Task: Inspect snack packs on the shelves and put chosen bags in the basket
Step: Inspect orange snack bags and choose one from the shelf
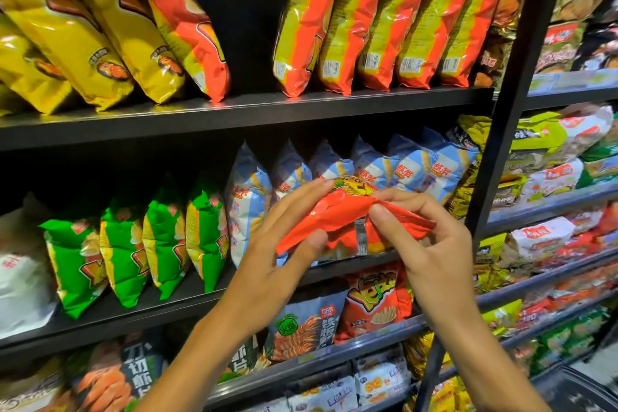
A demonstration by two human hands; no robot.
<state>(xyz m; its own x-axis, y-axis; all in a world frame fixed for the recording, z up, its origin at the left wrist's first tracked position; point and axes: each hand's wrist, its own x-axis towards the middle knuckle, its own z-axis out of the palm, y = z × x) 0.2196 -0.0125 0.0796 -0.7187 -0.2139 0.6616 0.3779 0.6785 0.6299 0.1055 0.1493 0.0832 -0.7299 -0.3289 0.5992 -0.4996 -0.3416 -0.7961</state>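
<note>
I hold a small red snack bag (337,214) in front of the middle shelf, its back seam and barcode facing me. My left hand (284,237) grips its left end, thumb on the near side and fingers behind. My right hand (424,231) pinches the right end between thumb and fingers. A dark basket rim (578,388) shows at the bottom right corner.
Black shelves (254,110) carry yellow and orange-red chip bags (374,27) on top, green bags (160,244) and pale blue bags (401,167) in the middle, and orange stick-snack bags (371,298) below. A black upright post (508,104) separates another rack of packets (551,150) to the right.
</note>
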